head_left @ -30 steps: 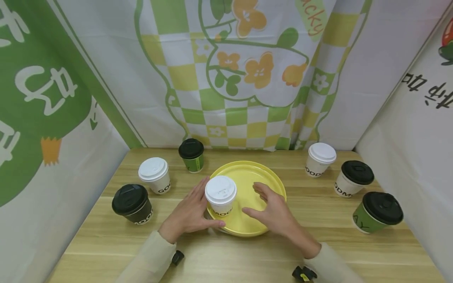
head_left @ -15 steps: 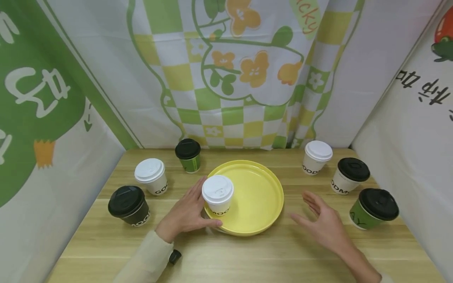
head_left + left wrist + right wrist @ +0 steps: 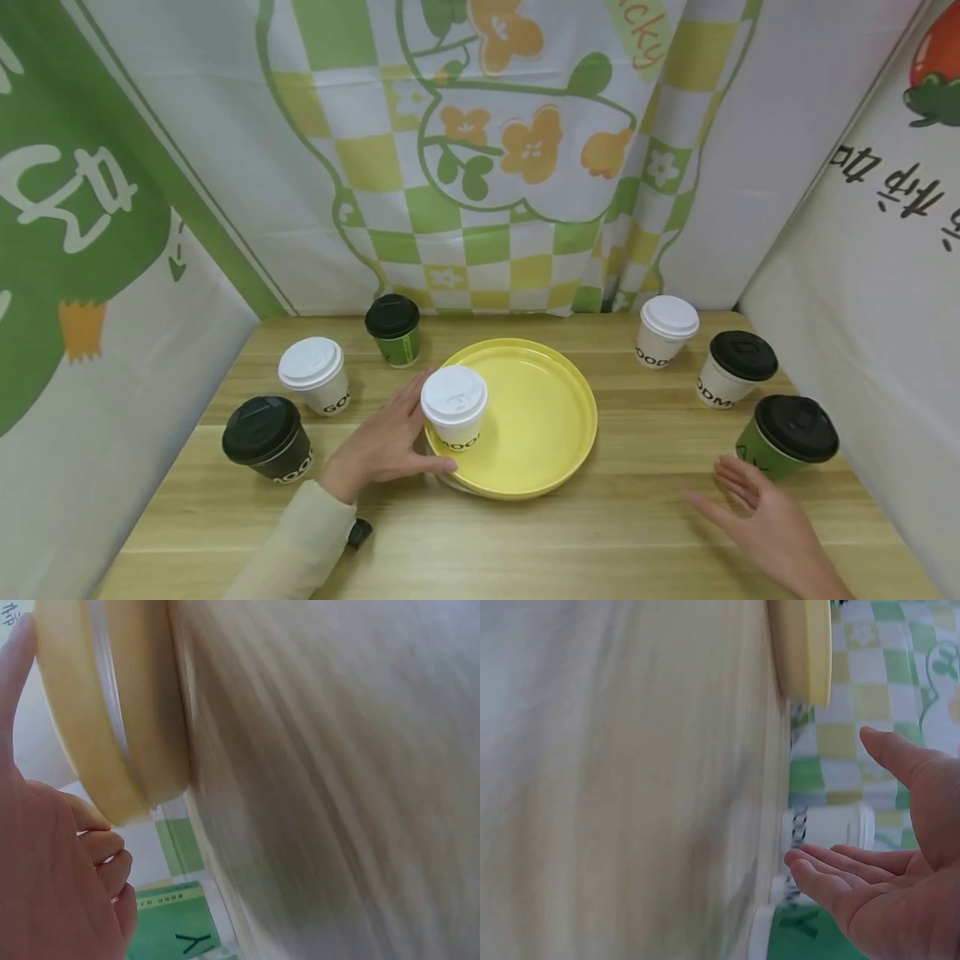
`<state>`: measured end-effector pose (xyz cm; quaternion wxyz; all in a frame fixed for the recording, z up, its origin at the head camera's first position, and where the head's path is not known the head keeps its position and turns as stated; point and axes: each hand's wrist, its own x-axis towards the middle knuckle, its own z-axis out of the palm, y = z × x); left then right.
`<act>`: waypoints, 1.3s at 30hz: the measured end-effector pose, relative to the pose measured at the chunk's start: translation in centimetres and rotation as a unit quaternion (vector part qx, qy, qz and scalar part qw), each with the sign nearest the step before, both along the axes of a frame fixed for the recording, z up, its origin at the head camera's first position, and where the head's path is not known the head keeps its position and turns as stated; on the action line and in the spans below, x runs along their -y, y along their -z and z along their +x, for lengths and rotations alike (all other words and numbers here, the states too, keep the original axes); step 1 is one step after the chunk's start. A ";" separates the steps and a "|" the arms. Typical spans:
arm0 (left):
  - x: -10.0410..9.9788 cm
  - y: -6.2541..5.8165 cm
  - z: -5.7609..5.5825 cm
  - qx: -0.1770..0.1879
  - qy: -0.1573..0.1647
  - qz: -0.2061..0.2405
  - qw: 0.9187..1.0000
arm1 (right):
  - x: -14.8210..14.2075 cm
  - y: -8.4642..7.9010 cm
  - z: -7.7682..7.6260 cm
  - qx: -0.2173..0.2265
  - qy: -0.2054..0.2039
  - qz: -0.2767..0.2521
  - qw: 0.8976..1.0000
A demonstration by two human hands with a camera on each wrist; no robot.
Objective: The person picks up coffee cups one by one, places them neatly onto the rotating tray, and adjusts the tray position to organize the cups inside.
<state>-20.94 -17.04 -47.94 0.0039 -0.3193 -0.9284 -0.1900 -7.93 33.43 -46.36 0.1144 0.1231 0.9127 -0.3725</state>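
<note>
A white-lidded white paper cup (image 3: 454, 408) stands upright on the left part of a round yellow tray (image 3: 543, 450). Beside that cup, at the tray's left rim, my left hand (image 3: 390, 442) rests with thumb and fingers spread apart. In the left wrist view its fingertips lie right at the yellow rim. On the right side of the table, my right hand (image 3: 765, 521) has its fingers extended and the thumb held away. Its fingertips overlap the lower left of a green cup with a black lid (image 3: 795, 433). Nothing shows between the right thumb and fingers.
Left of the tray stand a black cup (image 3: 267, 437), a white-lidded cup (image 3: 315, 375) and a green cup with a black lid (image 3: 394, 329). At the right are a white-lidded cup (image 3: 666, 329) and a black-lidded white cup (image 3: 735, 367). Printed curtains (image 3: 495, 250) hang behind the table.
My right hand has moved from over the tray rightward to the green cup. My left hand keeps its place beside the cup on the tray. The head view has shifted slightly.
</note>
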 end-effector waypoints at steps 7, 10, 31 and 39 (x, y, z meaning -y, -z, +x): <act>0.8 -0.2 0.4 0.020 -0.030 -0.024 0.999 | -3.9 0.7 0.8 0.078 0.035 0.022 0.996; 1.1 -0.4 0.7 0.023 -0.045 -0.037 0.998 | -5.6 0.9 0.9 0.094 0.047 0.038 0.994; -1.5 -1.1 4.2 0.044 -0.074 -0.034 0.996 | -8.3 1.1 -2.4 -0.072 0.079 0.049 0.993; -1.6 -0.3 4.1 0.045 -0.083 -0.040 0.995 | -7.3 1.4 -3.2 -0.084 0.093 0.066 0.990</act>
